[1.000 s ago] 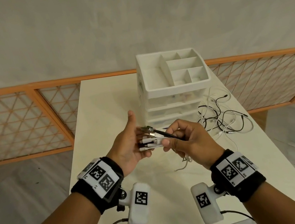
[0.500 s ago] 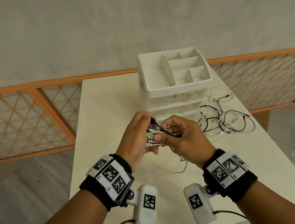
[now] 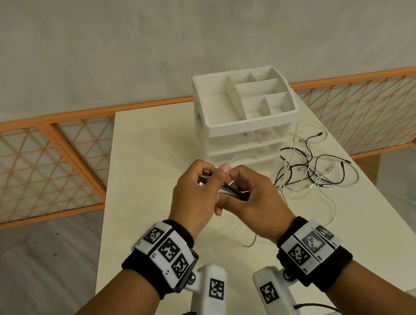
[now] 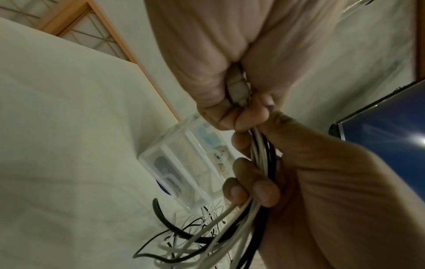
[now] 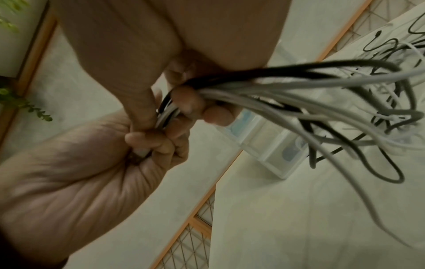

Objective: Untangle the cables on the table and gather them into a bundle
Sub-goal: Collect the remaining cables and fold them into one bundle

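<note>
Two hands, left [image 3: 197, 195] and right [image 3: 256, 199], meet before one drawer unit [image 3: 247, 119], both clenched on the cables [image 3: 230, 190]; strand count unclear, ends hidden.

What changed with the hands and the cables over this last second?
The left hand, open with its thumb up a second ago, has closed round the cable ends. The right hand moved in against it, still gripping the cables. The tangle and drawer unit stayed put.

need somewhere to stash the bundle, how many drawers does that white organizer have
3, stacked under the divided tray: top drawer, middle drawer, bottom drawer, which is partly hidden; no others show.
</note>
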`<state>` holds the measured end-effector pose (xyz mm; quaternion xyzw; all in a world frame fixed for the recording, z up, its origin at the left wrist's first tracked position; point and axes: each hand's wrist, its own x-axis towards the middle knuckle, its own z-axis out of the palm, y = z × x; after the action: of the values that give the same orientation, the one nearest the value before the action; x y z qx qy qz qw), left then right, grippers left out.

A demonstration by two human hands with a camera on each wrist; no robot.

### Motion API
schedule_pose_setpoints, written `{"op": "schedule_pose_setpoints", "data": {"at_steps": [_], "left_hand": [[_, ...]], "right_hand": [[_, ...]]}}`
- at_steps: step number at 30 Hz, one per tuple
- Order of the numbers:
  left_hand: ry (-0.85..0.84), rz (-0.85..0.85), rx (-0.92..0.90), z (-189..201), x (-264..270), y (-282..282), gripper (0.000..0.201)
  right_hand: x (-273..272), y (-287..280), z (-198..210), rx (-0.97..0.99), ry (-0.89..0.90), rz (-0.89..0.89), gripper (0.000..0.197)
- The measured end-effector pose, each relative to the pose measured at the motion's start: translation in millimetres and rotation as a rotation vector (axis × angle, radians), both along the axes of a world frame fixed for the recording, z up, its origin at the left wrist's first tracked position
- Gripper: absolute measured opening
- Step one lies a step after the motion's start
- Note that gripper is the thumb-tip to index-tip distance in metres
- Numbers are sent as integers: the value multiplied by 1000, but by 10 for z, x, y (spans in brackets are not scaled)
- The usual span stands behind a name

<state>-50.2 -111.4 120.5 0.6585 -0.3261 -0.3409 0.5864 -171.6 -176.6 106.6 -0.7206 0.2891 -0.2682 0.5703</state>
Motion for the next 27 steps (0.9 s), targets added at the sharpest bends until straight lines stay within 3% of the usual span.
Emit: {"op": "schedule_pose_setpoints", "data": {"at_steps": [6,11,15,19,23,27], "left_hand": [[-38,-77,72,-24,1,2,29],[-158,-107,63,-26,13,2,23],[-218,-31,49,-70,66,19,13],[-130,58,52,-99,75,48,4],[97,73,107,-147,113,32,40],[73,125,116,-109,145,-6,16]], "right_hand": [[-90,-92,36,197,-19,61,28],[-43,-28,24,170,-66,-27,24],[-35,-24,13,103,-27,-21,25],[-39,-61,-27,115,2,-23,28],[-10,-56,-36,52,37,-35,14],[34,-37,-57,39,58,-24,19]]}}
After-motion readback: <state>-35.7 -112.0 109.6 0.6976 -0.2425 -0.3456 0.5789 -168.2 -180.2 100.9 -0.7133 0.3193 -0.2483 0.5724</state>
